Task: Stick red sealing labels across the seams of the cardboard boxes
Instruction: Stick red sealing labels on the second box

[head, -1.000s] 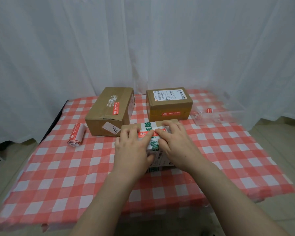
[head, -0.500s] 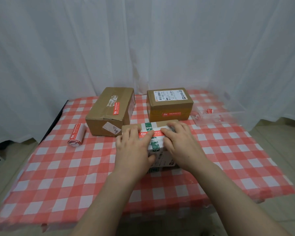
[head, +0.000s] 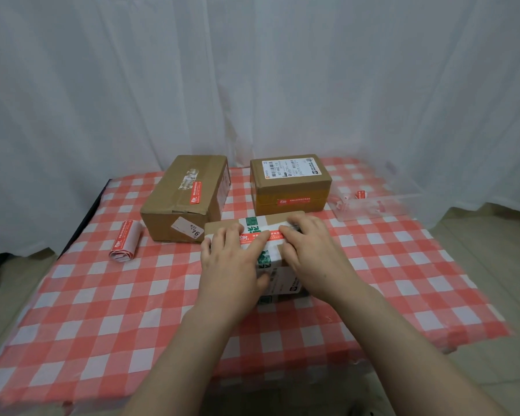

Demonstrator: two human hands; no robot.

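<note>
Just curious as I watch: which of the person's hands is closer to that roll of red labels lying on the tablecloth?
Left. The left hand presses on the near box, with the roll of red labels off to its left. The right hand sits farther right on that box.

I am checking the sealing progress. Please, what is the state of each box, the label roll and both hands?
Front box: red label across its top, being pressed.
Back left box: closed, labelled.
Back right box: closed, labelled.
Label roll: lying rolled, untouched.
Left hand: flat on front box.
Right hand: flat on front box.
</note>
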